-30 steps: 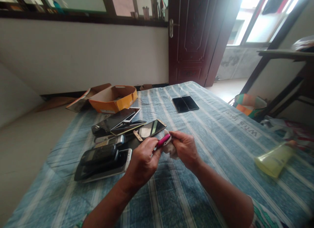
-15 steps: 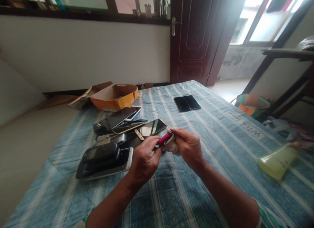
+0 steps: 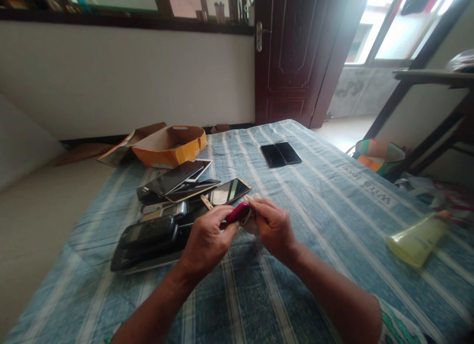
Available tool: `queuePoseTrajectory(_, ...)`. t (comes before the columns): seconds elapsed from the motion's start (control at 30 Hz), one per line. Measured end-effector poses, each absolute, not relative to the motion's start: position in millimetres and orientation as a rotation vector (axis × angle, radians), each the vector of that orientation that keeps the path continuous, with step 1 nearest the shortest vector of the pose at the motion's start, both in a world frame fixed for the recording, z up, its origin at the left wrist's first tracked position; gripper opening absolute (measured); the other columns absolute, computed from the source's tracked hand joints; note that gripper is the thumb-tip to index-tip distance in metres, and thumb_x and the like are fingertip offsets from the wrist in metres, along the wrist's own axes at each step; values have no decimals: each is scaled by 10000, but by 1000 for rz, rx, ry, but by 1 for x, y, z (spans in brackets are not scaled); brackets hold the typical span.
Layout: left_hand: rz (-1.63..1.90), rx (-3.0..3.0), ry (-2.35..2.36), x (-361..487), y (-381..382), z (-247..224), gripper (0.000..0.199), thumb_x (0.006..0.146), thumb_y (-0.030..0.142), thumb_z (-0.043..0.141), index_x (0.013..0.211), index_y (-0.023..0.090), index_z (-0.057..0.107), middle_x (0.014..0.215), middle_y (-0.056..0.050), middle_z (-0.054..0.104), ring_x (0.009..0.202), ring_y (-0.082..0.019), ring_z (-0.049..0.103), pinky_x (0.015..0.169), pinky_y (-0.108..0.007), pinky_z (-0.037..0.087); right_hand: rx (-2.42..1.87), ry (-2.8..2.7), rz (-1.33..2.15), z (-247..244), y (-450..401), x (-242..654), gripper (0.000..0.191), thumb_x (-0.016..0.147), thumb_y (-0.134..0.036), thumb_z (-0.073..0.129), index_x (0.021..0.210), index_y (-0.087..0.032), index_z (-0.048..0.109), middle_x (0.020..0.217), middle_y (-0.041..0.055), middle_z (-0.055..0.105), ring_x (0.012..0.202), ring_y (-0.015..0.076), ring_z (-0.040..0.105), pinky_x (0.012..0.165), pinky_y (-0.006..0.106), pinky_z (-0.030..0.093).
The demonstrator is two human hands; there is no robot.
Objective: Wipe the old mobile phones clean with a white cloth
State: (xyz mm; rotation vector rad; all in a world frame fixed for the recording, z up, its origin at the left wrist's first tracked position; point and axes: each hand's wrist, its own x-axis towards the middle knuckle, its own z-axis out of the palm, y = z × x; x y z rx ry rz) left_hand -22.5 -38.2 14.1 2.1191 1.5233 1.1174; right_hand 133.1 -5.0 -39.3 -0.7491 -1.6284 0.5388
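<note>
My left hand (image 3: pixel 212 235) is closed on a dark pink phone (image 3: pixel 237 213), held tilted above the bed's striped cover. My right hand (image 3: pixel 273 225) pinches a whitish cloth (image 3: pixel 251 226) against the phone's far end; part of the cloth is hidden behind the fingers. Just beyond my hands lies a gold-framed smartphone (image 3: pixel 227 192), screen up. Left of it is a loose pile of phones, with a black smartphone (image 3: pixel 174 178) on top. Nearer to me, a black handset (image 3: pixel 148 231) rests on a larger dark phone, partly behind my left hand.
An open orange cardboard box (image 3: pixel 170 153) stands at the far left edge of the striped cover (image 3: pixel 318 225). Two black phones (image 3: pixel 281 154) lie side by side farther back. A yellow translucent container (image 3: pixel 416 240) lies at the right. Behind are a wall and a dark red door (image 3: pixel 292 57).
Both hands have shifted slightly left with the phone and cloth. The pink phone has turned so more of its side shows, and the cloth is now mostly behind it.
</note>
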Motion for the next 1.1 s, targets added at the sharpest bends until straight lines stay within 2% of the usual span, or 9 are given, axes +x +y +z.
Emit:
queuePoseTrajectory(0.13, 878, 2094, 1610, -33, -38, 28, 200, 771, 244, 571, 889, 170, 714, 830, -32, 725, 753, -201, 678, 699, -291, 517, -810, -1775, 485, -52, 2, 135, 346, 874, -80, 455, 1119, -185, 675, 1008, 86, 685, 941, 169, 649, 841, 286, 528)
queuePoseTrajectory(0.27, 680, 2010, 1728, -41, -37, 33, 211, 762, 302, 564, 798, 154, 711, 748, -29, 706, 697, -203, 659, 652, -285, 491, -889, -1842, 517, -55, 6, 137, 317, 880, -102, 457, 1089, -173, 686, 899, 73, 676, 831, 161, 648, 751, 261, 537)
queuePoseTrajectory(0.47, 851, 1968, 1620, -35, -37, 24, 189, 781, 296, 578, 795, 171, 718, 754, -16, 705, 701, -180, 656, 662, -259, 482, -745, -1788, 372, -39, -10, 132, 357, 887, -82, 438, 1157, -183, 649, 1089, 105, 669, 1014, 188, 636, 882, 320, 535)
queuePoseTrajectory(0.73, 1124, 1939, 1518, -21, -34, -10, 203, 824, 297, 591, 900, 150, 710, 887, -61, 717, 813, -190, 671, 754, -262, 505, -675, -1885, 93, -26, -11, 138, 319, 911, -82, 422, 1136, -135, 643, 1049, 119, 680, 1035, 209, 629, 930, 360, 530)
queuePoseTrajectory(0.97, 869, 2003, 1733, -31, -33, -11, 114, 756, 206, 602, 787, 158, 700, 730, -18, 677, 664, -166, 639, 630, -250, 475, -726, -2040, -45, -39, -2, 141, 308, 930, -101, 402, 1109, -119, 653, 1044, 125, 669, 1022, 215, 612, 944, 357, 515)
queuePoseTrajectory(1.1, 790, 2022, 1785, -32, -35, -12, 104, 737, 157, 582, 765, 159, 683, 719, -6, 658, 640, -149, 619, 611, -239, 454, -729, -2089, -75, -41, -1, 143, 310, 935, -103, 392, 1083, -108, 664, 1029, 130, 668, 1036, 217, 600, 946, 347, 507)
